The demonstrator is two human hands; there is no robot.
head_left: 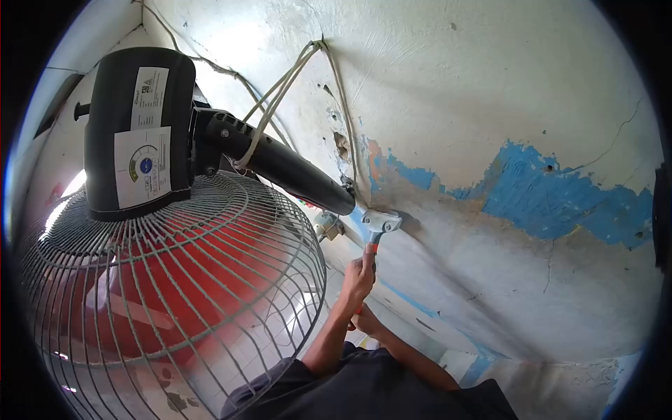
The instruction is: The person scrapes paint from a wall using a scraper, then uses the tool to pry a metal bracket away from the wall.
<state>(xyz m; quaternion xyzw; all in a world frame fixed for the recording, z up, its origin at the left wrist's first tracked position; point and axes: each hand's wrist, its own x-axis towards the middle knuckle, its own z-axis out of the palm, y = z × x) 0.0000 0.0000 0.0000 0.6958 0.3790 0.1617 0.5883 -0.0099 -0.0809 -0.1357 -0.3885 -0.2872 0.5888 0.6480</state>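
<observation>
Both hands hold a wall scraper (381,222) with a metal head, two screws and a red-and-grey handle. My left hand (359,278) is closed round the upper handle, just below the head. Lower down, my right hand (367,320) wraps the handle's end, partly behind my left wrist. The scraper head overlaps the pale wall (476,273) in this view, close beside the end of a fan's black arm.
A large fan (140,133) with a wire guard (210,266) and blurred red blades fills the left, near my left arm. Looped cords (339,91) hang from the wall to its black arm (294,171). Blue patches (539,192), cracks and holes mark the wall.
</observation>
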